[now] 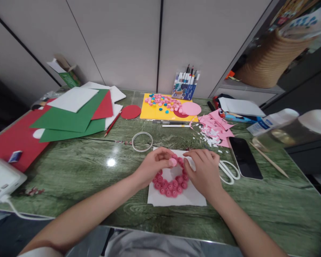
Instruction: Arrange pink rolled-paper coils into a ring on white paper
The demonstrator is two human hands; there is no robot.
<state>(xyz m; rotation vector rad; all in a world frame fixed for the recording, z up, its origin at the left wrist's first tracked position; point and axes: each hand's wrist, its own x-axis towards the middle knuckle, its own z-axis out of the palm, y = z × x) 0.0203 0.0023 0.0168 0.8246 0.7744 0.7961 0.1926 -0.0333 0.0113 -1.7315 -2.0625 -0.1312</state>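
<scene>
A ring of dark pink rolled rosettes (171,187) lies on a white sheet (195,197) near the table's front edge. My left hand (155,165) is at the ring's upper left, thumb and fingers closed on a small light pink piece (172,162). On the other side, my right hand (204,169) rests at the ring's upper right with its fingers bent and spread, touching the rosettes; nothing shows held in it. Both hands cover parts of the ring. White-handled scissors (229,172) lie beside my right hand, their blades hidden.
Behind the hands are a tape roll (142,141), a yellow sheet (152,113) with small colored pieces, and pens. Green sheets (66,119) lie left. Pink paper scraps (215,125), a phone (245,157), a wooden stick (269,159) and a bottle (289,132) stand or lie right.
</scene>
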